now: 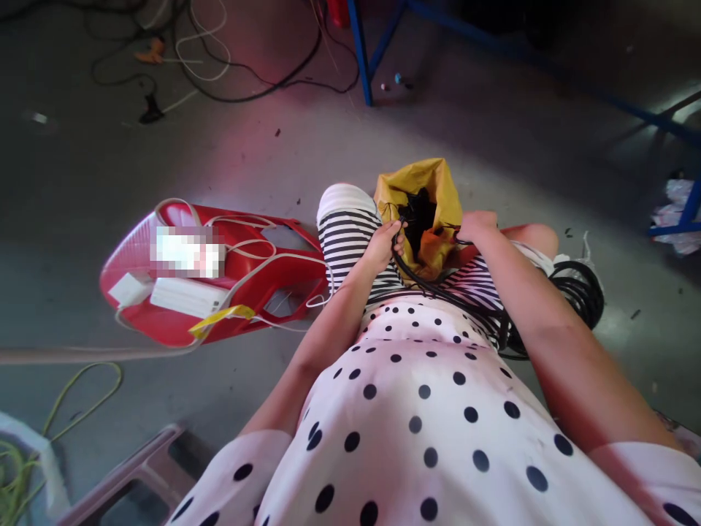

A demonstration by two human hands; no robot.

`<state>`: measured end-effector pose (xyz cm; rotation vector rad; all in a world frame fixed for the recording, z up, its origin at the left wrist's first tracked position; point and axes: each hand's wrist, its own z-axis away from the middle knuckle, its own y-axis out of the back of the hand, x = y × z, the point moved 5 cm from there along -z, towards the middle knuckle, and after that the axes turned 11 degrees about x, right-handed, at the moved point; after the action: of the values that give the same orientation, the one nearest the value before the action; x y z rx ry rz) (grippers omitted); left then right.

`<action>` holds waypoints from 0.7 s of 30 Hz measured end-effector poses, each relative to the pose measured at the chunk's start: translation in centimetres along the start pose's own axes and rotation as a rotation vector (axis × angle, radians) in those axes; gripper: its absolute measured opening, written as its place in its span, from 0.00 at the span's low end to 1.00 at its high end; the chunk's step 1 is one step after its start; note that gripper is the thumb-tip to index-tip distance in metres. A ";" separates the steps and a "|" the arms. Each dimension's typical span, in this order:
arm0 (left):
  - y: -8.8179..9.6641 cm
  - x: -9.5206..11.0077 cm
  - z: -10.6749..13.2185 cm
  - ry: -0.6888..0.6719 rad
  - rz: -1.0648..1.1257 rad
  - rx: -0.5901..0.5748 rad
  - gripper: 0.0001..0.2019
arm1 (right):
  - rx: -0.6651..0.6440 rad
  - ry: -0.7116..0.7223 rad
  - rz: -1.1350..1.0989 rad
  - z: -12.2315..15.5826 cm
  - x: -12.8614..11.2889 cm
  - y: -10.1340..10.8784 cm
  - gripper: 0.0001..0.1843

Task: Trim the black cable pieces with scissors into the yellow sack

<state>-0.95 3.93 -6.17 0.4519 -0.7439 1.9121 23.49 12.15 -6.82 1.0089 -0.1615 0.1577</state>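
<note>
The left hand is at the near left edge of a yellow bag, its fingers curled in and its thumb laid over, pinching a black cable; the right hand is at the bag's right edge, its fingers mostly hidden, so I cannot tell how far they are spread or what they grip, though a short dark strand shows just beside them; the bag stands open between the two hands, over the lap in striped cloth, with a tangle of black pieces inside it; from the left hand the cable bends down in front of the bag and runs across the lap to the right, toward a thick black coil lying beyond the right forearm; to the left, well apart from the bag, a red plastic seat carries a white box and pale cords.
</note>
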 end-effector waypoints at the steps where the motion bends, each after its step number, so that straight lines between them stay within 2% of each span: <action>1: 0.0 0.0 0.0 0.002 -0.008 -0.001 0.10 | -0.007 0.025 0.024 0.0 0.2 -0.3 0.31; 9: -0.1 -0.1 -0.1 0.024 -0.022 -0.003 0.11 | -0.037 0.060 0.046 -0.7 1.1 -2.0 0.34; 15: -0.1 -0.3 -0.1 0.025 -0.025 0.013 0.11 | -0.083 0.069 0.064 -1.6 0.7 -2.8 0.35; 21: -0.1 -0.4 0.2 0.029 -0.046 0.007 0.12 | -0.105 0.120 0.119 -2.6 0.0 -3.7 0.40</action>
<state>-0.71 3.59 -6.27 0.4415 -0.7027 1.8745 24.43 12.46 -11.23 0.8834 -0.1187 0.3143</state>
